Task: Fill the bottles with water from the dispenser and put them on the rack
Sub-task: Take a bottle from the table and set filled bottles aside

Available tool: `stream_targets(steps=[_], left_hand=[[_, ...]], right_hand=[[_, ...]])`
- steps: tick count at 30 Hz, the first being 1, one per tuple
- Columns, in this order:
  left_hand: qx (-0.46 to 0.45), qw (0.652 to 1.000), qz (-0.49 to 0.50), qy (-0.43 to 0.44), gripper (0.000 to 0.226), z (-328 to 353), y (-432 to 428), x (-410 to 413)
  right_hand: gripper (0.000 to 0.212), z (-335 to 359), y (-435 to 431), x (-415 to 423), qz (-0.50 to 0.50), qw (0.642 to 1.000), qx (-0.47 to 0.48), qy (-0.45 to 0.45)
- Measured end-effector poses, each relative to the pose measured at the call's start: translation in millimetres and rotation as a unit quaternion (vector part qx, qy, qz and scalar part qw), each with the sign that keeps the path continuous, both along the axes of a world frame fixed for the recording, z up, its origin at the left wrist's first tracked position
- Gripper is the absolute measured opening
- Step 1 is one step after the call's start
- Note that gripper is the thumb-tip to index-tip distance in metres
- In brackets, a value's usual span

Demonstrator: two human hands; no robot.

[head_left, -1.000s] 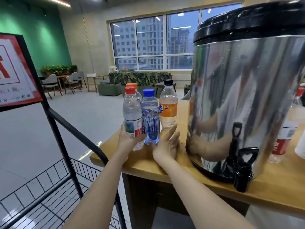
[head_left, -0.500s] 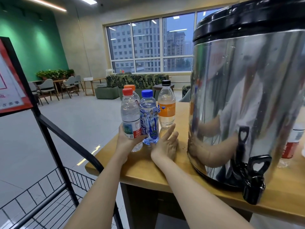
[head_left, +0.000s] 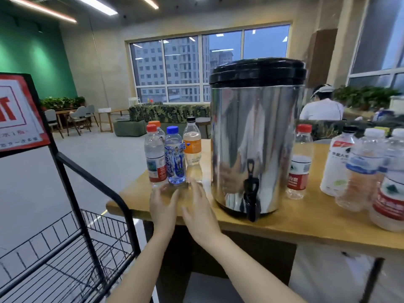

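A steel dispenser (head_left: 255, 136) with a black lid and a black tap (head_left: 251, 194) stands on the wooden table (head_left: 306, 224). Left of it a cluster of filled bottles stands upright: a red-capped bottle (head_left: 154, 157), a blue-capped bottle (head_left: 175, 160), an orange-labelled bottle (head_left: 192, 147) and an orange-capped one (head_left: 157, 126) mostly hidden behind. My left hand (head_left: 162, 206) and my right hand (head_left: 200, 206) hover just in front of the cluster, fingers straight, holding nothing. The black wire rack (head_left: 72, 248) stands at the lower left.
Right of the dispenser stand a red-capped bottle (head_left: 298, 165), a white-labelled bottle (head_left: 336, 162) and several other bottles (head_left: 371, 171) near the table's right end. A red sign (head_left: 17, 114) tops the rack. A person (head_left: 322, 106) sits behind the table.
My left hand let go of the red-capped bottle, and both hands drew back toward me. The view pulled back and turned right, showing the whole dispenser and the bottles to its right.
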State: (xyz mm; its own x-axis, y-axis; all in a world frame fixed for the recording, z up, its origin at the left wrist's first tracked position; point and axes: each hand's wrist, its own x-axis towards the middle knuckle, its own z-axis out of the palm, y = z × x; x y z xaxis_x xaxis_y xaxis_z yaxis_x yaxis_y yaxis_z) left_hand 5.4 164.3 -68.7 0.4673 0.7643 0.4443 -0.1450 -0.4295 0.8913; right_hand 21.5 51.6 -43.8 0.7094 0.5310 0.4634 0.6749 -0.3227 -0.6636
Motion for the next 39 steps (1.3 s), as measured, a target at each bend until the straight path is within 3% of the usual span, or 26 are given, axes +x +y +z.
stream_targets(steps=[4,9,12,15,18,21,26,31,36,39], left_hand=[[-0.016,0.998,-0.058,-0.026,0.011,-7.3,-79.1,-44.4],[0.024,0.989,-0.136,-0.052,0.017,-4.2,-177.3,-71.0],[0.09,0.975,-0.203,-0.018,0.016,-6.9,-219.7,-59.8],[0.199,0.952,-0.228,0.046,0.016,-16.9,-239.4,-34.0],[0.343,0.91,-0.204,0.111,0.04,-21.9,-246.7,-4.9],[0.413,0.866,-0.205,0.192,0.05,-24.4,-244.7,22.3],[0.427,0.855,-0.202,0.214,0.051,-37.0,-234.9,47.7],[0.433,0.856,-0.186,0.213,0.055,-33.6,-235.3,51.6],[0.374,0.863,-0.222,0.258,0.05,-11.1,-239.3,47.5],[0.258,0.895,-0.268,0.246,0.055,-0.7,-246.7,38.9]], right_hand=[[0.058,-0.7,-96.9,-36.2,0.02,0.998,0.02,-0.061],[0.039,-3.7,-213.8,-27.9,-0.054,0.988,0.093,-0.113],[0.037,-1.0,-253.4,11.5,-0.116,0.981,0.13,-0.087],[0.049,1.7,-266.4,62.3,-0.169,0.979,0.11,0.002],[0.076,0.2,-261.5,117.8,-0.199,0.975,0.064,0.071],[0.093,4.9,-248.2,159.9,-0.196,0.972,0.043,0.119],[0.1,11.6,-235.2,199.9,-0.152,0.969,0.071,0.184],[0.07,7.9,-234.5,202.6,-0.13,0.98,0.047,0.141],[0.07,-2.0,-251.9,175.8,-0.11,0.984,0.059,0.129],[0.071,-3.8,-268.1,144.7,-0.081,0.988,0.066,0.116]])
